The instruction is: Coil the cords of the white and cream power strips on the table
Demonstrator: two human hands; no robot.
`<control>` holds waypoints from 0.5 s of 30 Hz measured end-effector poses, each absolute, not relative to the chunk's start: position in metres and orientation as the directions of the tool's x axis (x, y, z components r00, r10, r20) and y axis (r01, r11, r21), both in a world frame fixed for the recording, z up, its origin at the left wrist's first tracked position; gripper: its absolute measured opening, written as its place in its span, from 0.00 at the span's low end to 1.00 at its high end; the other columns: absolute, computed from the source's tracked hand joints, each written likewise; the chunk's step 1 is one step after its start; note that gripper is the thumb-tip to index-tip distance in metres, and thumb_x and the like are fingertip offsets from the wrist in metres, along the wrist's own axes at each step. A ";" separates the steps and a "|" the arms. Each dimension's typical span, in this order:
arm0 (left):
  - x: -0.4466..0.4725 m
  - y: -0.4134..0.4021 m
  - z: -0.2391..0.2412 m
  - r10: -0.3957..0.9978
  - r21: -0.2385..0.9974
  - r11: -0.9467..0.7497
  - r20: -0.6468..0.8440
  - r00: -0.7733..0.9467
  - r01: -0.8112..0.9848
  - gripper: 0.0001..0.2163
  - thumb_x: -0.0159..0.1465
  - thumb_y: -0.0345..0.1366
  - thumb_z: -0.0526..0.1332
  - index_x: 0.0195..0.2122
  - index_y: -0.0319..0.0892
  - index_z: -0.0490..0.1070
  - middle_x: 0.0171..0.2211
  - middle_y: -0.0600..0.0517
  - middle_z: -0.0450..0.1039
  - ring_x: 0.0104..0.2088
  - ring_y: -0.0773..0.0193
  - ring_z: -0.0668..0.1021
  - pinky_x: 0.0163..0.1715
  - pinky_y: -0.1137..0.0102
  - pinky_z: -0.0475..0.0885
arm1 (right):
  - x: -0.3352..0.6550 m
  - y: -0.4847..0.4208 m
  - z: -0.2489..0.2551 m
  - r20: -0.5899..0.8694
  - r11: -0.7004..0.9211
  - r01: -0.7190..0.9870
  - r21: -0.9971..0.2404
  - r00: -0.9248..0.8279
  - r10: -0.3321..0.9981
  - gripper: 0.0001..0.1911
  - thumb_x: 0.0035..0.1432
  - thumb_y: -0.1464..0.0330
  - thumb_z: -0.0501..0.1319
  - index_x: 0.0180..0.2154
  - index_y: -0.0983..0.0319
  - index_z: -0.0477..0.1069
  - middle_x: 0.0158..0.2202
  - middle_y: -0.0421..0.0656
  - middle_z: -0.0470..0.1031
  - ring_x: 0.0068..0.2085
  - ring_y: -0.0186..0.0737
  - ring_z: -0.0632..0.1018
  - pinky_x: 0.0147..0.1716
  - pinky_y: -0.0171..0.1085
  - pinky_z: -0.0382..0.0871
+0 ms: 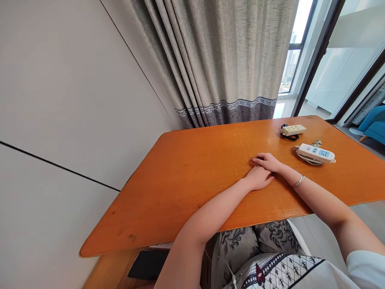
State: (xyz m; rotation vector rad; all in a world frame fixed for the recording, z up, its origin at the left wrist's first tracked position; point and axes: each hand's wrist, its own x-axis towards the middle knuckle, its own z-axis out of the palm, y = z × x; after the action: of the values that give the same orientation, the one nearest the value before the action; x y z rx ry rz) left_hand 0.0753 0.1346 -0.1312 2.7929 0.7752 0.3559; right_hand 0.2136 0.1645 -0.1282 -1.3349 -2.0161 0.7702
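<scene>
My left hand (257, 178) lies palm down on the wooden table (186, 176), its thumb out to the side and part of its fingers covered. Across it rests my right hand (268, 162), with fingers stretched out over the left one and a silver bangle (298, 181) on the wrist. Neither hand holds an object. Closest to the right hand is a white power strip (315, 153) with blue sockets and its cord bundled beside it. Farther back sits a cream power strip (294, 129) with a black cord.
Grey curtains (237, 60) hang behind the table, and a pale wall (60, 100) runs along the left. Below the front edge, a dark flat object (148, 264) lies on a wooden surface. A blue chair (374, 124) stands beyond the right side.
</scene>
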 end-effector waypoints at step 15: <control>0.013 0.165 -0.127 0.568 0.376 -0.812 0.340 0.749 0.446 0.13 0.69 0.34 0.53 0.45 0.44 0.78 0.46 0.47 0.81 0.47 0.56 0.81 0.51 0.61 0.74 | 0.244 0.160 -0.094 0.321 0.556 0.734 -0.389 -0.458 0.829 0.12 0.62 0.63 0.60 0.41 0.59 0.79 0.47 0.49 0.81 0.50 0.50 0.77 0.56 0.51 0.64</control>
State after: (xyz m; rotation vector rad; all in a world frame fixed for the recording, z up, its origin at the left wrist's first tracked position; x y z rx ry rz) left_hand 0.0126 0.1651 -0.1266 2.6779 0.7932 0.6492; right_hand 0.2441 0.1604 -0.0944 -1.2602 -2.3185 0.2676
